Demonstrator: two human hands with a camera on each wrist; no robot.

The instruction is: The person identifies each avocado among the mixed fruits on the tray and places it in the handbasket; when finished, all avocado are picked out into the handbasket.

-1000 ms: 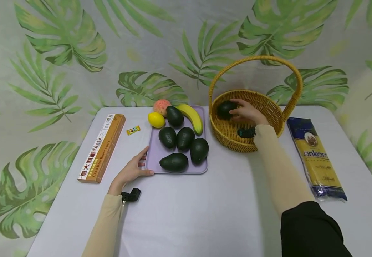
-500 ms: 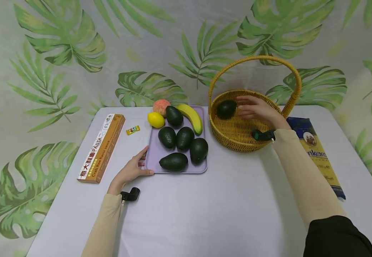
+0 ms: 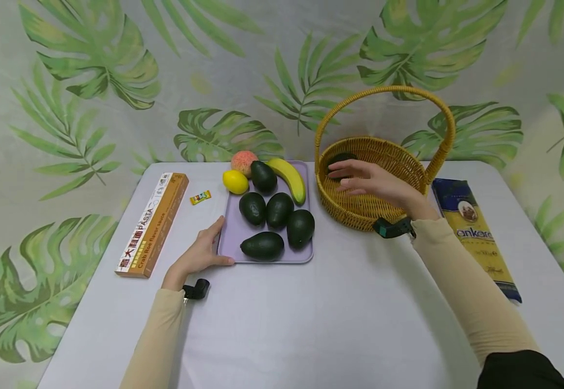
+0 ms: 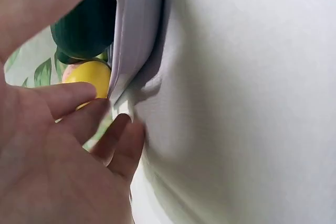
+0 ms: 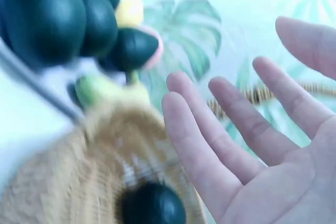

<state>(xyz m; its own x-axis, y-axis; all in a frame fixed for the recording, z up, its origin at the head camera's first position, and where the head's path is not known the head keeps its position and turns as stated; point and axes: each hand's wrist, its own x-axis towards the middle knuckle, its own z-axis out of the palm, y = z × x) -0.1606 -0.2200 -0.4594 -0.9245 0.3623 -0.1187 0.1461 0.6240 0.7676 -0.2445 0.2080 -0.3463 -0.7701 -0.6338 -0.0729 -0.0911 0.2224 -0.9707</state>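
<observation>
My left hand (image 3: 198,255) holds the near left corner of a lilac tray (image 3: 231,229), thumb at the front edge and fingers along the left side. On the tray lie several dark green avocados (image 3: 262,246), a banana (image 3: 289,179), a lemon (image 3: 235,182) and a pinkish peach (image 3: 243,162). Above the wicker basket (image 3: 342,215) my right hand (image 3: 379,185) hovers with fingers spread and nothing in it. One avocado (image 5: 156,205) sits inside the basket, partly hidden behind that hand in the head view.
The basket's tall arched handle (image 3: 386,90) rises over it. Right of the basket lies a blue and yellow pasta packet (image 3: 478,229), partly under the right sleeve. A pasta box (image 3: 152,226) and a small yellow wrapped sweet (image 3: 200,198) lie to the left.
My right hand has let go of the avocado inside the basket, drawn back to the right, then come toward the near side above the basket. The left hand stays at the tray.
</observation>
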